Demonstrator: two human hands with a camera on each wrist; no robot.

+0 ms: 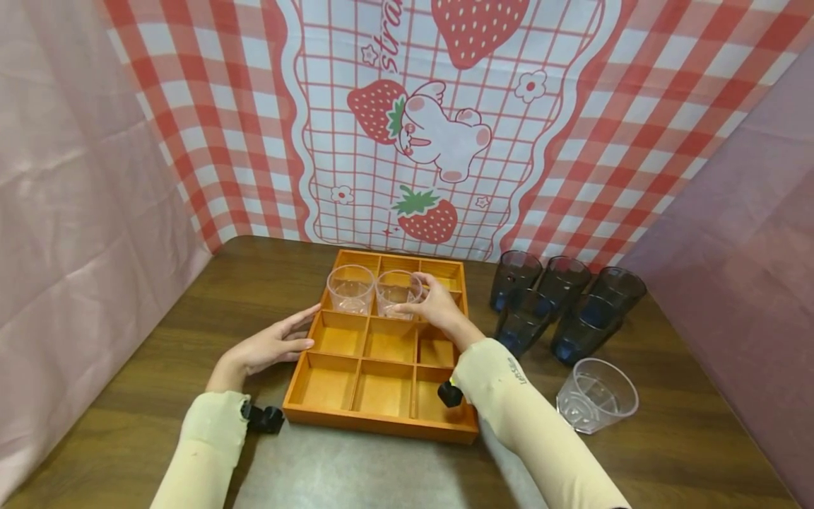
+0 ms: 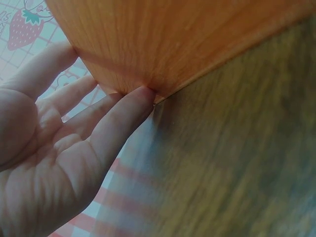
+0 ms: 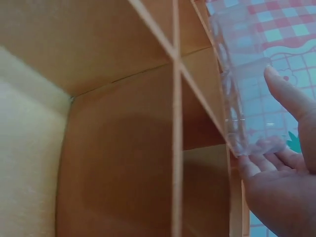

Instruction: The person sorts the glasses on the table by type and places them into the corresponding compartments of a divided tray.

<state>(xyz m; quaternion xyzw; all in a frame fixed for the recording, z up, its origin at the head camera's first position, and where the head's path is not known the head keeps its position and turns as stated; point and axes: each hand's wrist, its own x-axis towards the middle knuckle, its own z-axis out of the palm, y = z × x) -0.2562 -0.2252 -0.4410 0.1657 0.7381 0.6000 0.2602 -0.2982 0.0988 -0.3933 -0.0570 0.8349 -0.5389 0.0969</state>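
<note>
A wooden tray (image 1: 390,338) divided into square compartments stands on the table. My left hand (image 1: 270,346) has its fairly straight fingers against the tray's left side; in the left wrist view the fingertips (image 2: 143,94) touch the outer wall near its bottom edge. With thumb and fingers round its right side, my right hand (image 1: 440,305) holds a clear glass (image 1: 396,286) over the back part of the tray. Another clear glass (image 1: 351,286) stands upright in the back left area, right beside the held one. The right wrist view shows the held glass (image 3: 261,106) between thumb and fingers.
Several dark tinted glasses (image 1: 518,272) stand grouped at the back right of the table (image 1: 668,424). A third clear glass (image 1: 596,396) is nearer the front right. A checked strawberry cloth (image 1: 394,191) hangs behind, and pink cloth (image 1: 95,212) borders the left.
</note>
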